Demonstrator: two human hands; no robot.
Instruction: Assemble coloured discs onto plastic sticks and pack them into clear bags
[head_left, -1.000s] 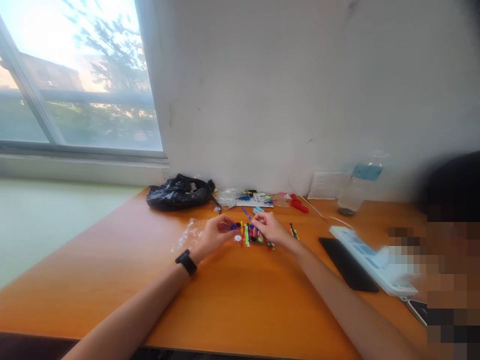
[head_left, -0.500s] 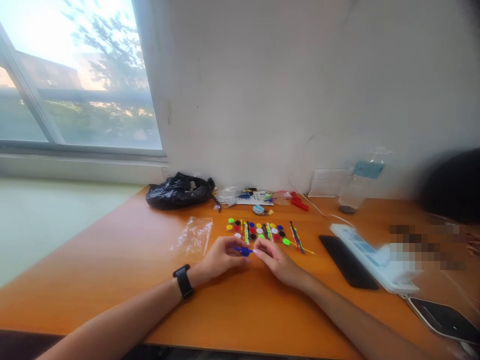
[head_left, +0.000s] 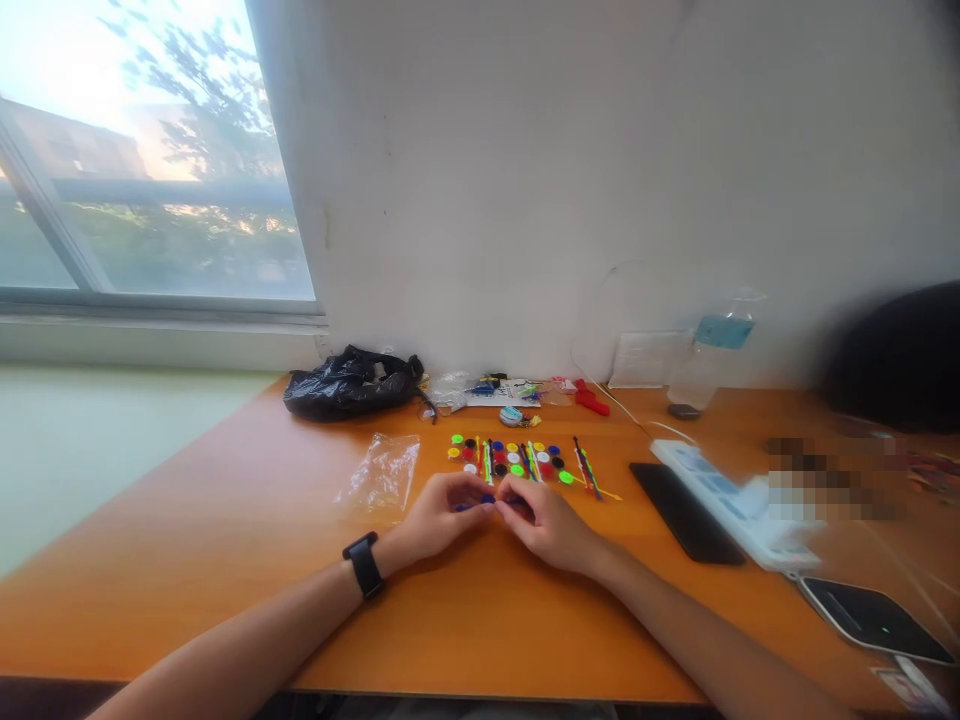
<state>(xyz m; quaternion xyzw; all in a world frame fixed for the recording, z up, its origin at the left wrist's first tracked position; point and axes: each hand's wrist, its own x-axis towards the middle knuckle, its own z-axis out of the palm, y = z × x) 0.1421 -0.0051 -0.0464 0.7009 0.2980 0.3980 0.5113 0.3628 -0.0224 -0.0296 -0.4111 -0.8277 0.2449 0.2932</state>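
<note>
My left hand (head_left: 444,518) and my right hand (head_left: 549,522) meet over the table, fingertips nearly touching. Between them is a small blue plastic disc piece (head_left: 488,499) with thin parts sticking out to the sides. Both hands pinch it between thumb and fingers, which hide much of it. Just beyond the hands lie rows of small coloured discs (head_left: 512,448) in red, white, yellow, green, blue and black. Thin coloured plastic sticks (head_left: 587,468) lie between and to the right of these discs.
A clear plastic bag (head_left: 381,470) lies left of the discs, a black bag (head_left: 352,385) behind it. A power strip (head_left: 731,505), a black flat slab (head_left: 684,512) and a phone-like device (head_left: 874,618) are on the right. A bottle (head_left: 697,365) stands near the wall; a person's dark head shows at right.
My right hand has shifted left against the left fingertips and now covers more of the blue piece. The whole view has swung slightly right.
</note>
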